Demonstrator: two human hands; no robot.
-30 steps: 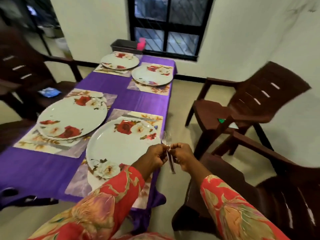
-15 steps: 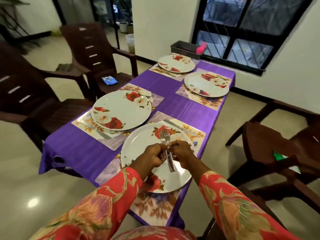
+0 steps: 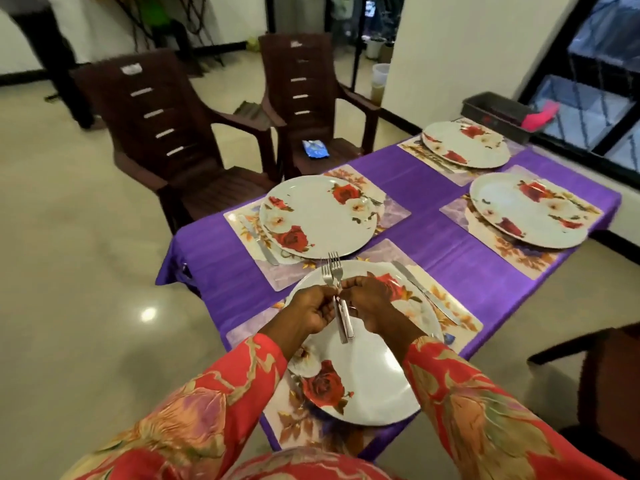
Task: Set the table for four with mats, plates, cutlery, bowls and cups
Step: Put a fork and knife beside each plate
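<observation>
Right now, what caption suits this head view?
Both hands hold forks over the nearest plate on a purple table.

Both hands [image 3: 341, 308], gripping the forks [image 3: 333, 276], have moved from beside the table [image 3: 450, 258] to above the nearest plate [image 3: 367, 375].

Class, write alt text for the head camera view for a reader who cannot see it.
Two hands, left hand and right hand, pinch a bunch of silver metal forks above the nearest white floral plate. Four such plates sit on floral mats on a purple tablecloth; brown plastic chairs stand beyond.
</observation>
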